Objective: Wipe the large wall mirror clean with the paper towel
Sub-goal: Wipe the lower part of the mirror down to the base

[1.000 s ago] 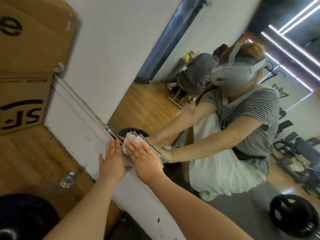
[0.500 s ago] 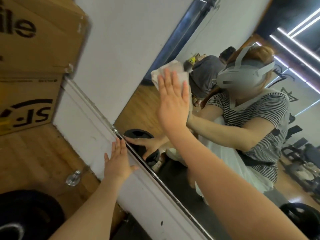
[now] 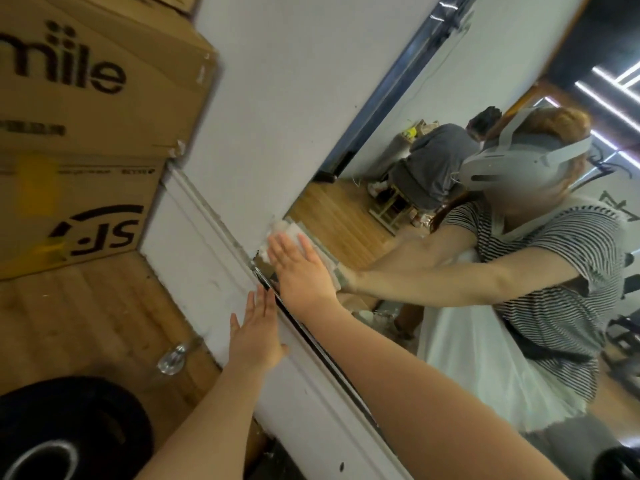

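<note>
Nearby, cardboard boxes (image 3: 86, 133) flank the mirror (image 3: 398, 237); flat right hand (image 3: 301, 271) presses paper towel (image 3: 291, 233), left hand (image 3: 256, 330) open.

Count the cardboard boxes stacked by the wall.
2 in full view: the "smile" box on top and the "SF" box beneath it, both left of the white wall. A third box's edge shows above; more may be hidden.

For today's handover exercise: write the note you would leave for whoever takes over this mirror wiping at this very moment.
Right hand: flat, fingers straight, pressing the paper towel on the mirror at its lower left corner.
Left hand: open, flat on the white trim beside the mirror's edge, holding nothing.
Done: cannot tell how much glass is clean.
Left: wipe the rest of the mirror.
</note>
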The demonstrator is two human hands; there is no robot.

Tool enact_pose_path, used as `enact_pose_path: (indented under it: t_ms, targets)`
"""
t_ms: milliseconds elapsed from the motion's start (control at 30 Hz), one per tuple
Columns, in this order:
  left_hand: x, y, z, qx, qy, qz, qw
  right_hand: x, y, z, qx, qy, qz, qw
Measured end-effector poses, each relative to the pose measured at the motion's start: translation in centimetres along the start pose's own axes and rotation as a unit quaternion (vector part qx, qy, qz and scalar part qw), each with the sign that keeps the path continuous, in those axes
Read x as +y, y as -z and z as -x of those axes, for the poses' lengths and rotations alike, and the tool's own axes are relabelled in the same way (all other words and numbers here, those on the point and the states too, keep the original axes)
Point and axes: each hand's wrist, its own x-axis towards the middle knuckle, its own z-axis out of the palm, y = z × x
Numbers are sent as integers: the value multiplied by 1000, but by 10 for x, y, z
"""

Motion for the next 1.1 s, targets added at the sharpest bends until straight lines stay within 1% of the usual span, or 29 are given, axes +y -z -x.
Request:
enact_pose_path:
  t_ms: [33,133,200,233,333,400,467,567,633,700,767,833,900,967,1067,1100]
  targets:
    - [2,2,0,-3,5,6,1000,-2,-3,2,-17,19,15,1000]
    - [10,10,-1,-6,25,34,999,5,0,7,-22,39,24,999]
    - [16,18,-2,15,29,67,997,17,8,13,-17,27,18,999]
    - [20,23,-1,38,25,85,995,24,13,15,-9,10,17,1000]
    - [39,44,-2,128,-11,137,982,56,39,20,43,-52,4,998]
    - [54,56,-2,167,-37,166,971,84,64,22,86,-97,-22,991]
    - [68,65,1,179,-61,190,963,114,90,25,141,-144,-40,979]
    - [87,72,7,178,-95,196,960,154,115,31,211,-200,-43,956]
    - [97,74,12,172,-120,193,959,172,126,36,235,-218,-50,946]
    - [104,73,16,169,-140,183,958,176,129,37,242,-225,-43,943]
    - [107,71,20,166,-143,181,959,167,124,41,236,-220,-38,946]
    - [105,68,23,161,-131,174,963,145,105,50,206,-181,-21,961]
    - [97,65,27,156,-117,151,969,117,69,65,149,-115,6,982]
    - [87,64,28,156,-109,101,976,89,23,83,115,-46,29,992]
    - [77,60,32,145,-107,28,983,55,-13,115,4,9,28,1000]
    - [77,57,33,132,-118,5,984,51,-23,127,-13,25,32,999]
